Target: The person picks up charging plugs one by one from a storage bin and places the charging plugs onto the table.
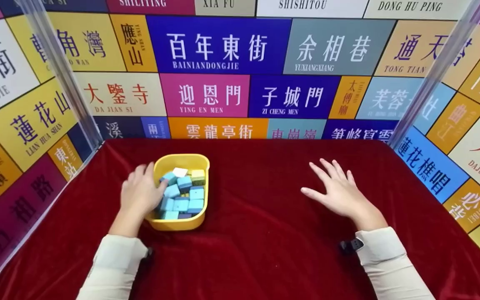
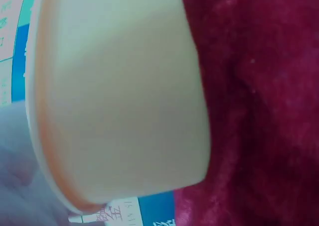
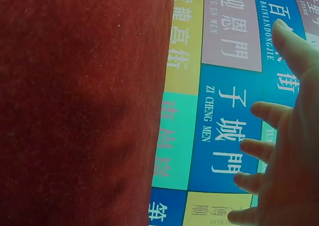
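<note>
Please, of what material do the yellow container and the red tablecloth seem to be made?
Yellow container: probably plastic, smooth, with rounded, moulded-looking corners. Red tablecloth: velvet-like fabric, judging by its fuzzy pile, soft sheen and creases.

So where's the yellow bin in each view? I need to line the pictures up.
Head: the yellow bin is left of centre, beside the left hand.
Left wrist: its outer wall, looking pale, fills much of the left and middle.
Right wrist: not in it.
Shared landmark: the red cloth, at the right in the left wrist view, at the left in the right wrist view.
</note>
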{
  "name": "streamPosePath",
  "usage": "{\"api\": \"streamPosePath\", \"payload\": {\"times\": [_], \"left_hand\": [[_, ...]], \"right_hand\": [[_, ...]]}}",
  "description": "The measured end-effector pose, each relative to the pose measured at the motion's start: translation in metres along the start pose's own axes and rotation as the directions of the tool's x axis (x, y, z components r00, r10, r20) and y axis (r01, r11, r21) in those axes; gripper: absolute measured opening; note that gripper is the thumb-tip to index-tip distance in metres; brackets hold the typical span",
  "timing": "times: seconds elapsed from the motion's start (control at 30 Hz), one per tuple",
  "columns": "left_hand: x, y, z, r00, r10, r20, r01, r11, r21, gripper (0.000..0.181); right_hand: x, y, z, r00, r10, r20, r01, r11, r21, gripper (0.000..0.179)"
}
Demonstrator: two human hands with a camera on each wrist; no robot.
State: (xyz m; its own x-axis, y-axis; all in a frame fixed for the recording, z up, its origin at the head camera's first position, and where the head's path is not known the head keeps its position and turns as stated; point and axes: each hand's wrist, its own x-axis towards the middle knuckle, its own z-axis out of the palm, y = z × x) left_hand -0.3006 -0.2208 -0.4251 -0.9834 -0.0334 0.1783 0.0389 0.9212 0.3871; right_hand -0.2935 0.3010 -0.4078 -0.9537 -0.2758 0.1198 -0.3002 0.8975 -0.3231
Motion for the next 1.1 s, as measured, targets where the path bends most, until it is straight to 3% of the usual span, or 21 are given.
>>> {"api": "streamPosePath", "payload": {"times": [0.1,0.17,0.43,0.57,1.1], "left_hand": [[0.001,-0.006,-0.004,0.993,-0.088,0.083,0.093,0.994,-0.053,0.076],[0.001,-0.011,-0.003,0.983,-0.113,0.142,0.125,0.988,-0.085,0.071],[-0.002,-0.026,0.002,0.958,-0.116,0.264,0.182,0.953,-0.243,0.047],[-0.002,-0.027,0.003,0.952,-0.109,0.285,0.196,0.934,-0.299,0.042],[0.0,-0.028,0.007,0.961,-0.075,0.265,0.152,0.946,-0.286,0.042]], "right_hand": [[0.001,0.0,-0.004,1.0,0.001,-0.001,-0.001,1.0,-0.001,0.092],[0.0,0.0,-0.005,1.0,0.002,-0.004,-0.002,1.0,-0.001,0.092],[-0.004,0.001,-0.007,1.0,0.007,-0.013,-0.007,1.0,0.003,0.091],[-0.004,0.0,-0.008,1.0,0.009,-0.005,-0.009,1.0,0.007,0.092],[-0.003,0.002,-0.003,1.0,0.004,0.006,-0.004,1.0,0.001,0.093]]}}
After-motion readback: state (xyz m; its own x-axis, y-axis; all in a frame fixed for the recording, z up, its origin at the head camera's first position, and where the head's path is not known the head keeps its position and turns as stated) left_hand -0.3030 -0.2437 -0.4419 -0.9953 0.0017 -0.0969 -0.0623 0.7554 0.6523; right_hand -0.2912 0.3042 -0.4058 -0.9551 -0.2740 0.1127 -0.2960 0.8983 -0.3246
